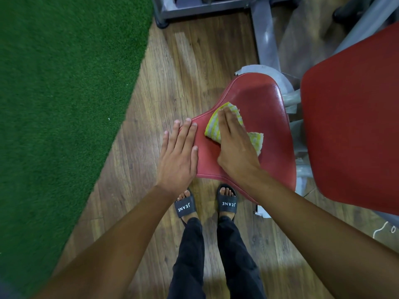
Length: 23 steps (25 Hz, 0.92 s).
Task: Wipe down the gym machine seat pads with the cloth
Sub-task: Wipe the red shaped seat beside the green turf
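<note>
A red vinyl seat pad (265,108) of a gym machine sits at centre right, just above floor level. A folded yellow and white striped cloth (212,126) lies on its left half. My right hand (234,145) presses flat on the cloth, fingers pointing away from me, covering its middle. My left hand (179,154) rests with fingers apart on the pad's left edge, partly over the floor. A second, larger red pad (354,126), the backrest, fills the right side.
Grey metal machine frame (264,33) runs behind the seat, with another frame base (194,7) at the top. Wooden floor (172,67) lies under me; green artificial turf (54,83) covers the left. My feet in black slides (185,207) stand just before the seat.
</note>
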### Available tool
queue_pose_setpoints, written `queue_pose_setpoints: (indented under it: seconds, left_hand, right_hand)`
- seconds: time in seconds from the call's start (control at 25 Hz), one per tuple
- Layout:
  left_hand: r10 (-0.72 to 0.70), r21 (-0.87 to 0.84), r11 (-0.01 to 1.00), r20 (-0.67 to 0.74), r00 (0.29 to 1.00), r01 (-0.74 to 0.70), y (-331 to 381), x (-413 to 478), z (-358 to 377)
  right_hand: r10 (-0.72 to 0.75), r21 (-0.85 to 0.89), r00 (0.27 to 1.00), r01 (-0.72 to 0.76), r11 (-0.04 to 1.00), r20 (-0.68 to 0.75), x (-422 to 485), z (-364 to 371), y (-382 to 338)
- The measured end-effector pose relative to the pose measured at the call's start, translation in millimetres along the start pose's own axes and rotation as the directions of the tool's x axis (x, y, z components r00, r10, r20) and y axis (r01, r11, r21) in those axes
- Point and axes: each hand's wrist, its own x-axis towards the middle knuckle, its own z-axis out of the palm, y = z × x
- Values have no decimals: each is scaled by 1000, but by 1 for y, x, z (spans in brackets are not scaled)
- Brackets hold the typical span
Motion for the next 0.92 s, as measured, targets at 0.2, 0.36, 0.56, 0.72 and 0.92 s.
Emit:
queue_pose_setpoints:
  seconds: [0.2,0.36,0.56,0.72,0.92]
  left_hand:
    - [-43,-38,998,4,999,43,4,0,0]
    - [-63,-47,997,12,998,63,8,0,-1]
    - [-84,-41,996,20,996,85,11,0,-2]
    - [-122,-30,992,29,992,123,17,0,-5]
    - [-148,-21,989,47,988,149,24,0,-9]
  right_hand:
    - [-41,43,989,47,998,-142,1,11,14]
    - [-62,30,964,72,997,-257,0,18,19]
    - [-79,16,988,82,996,-135,3,0,23]
    - [-42,-117,994,31,993,-98,7,-4,23]
    - [-101,-74,993,96,993,-65,-2,3,35]
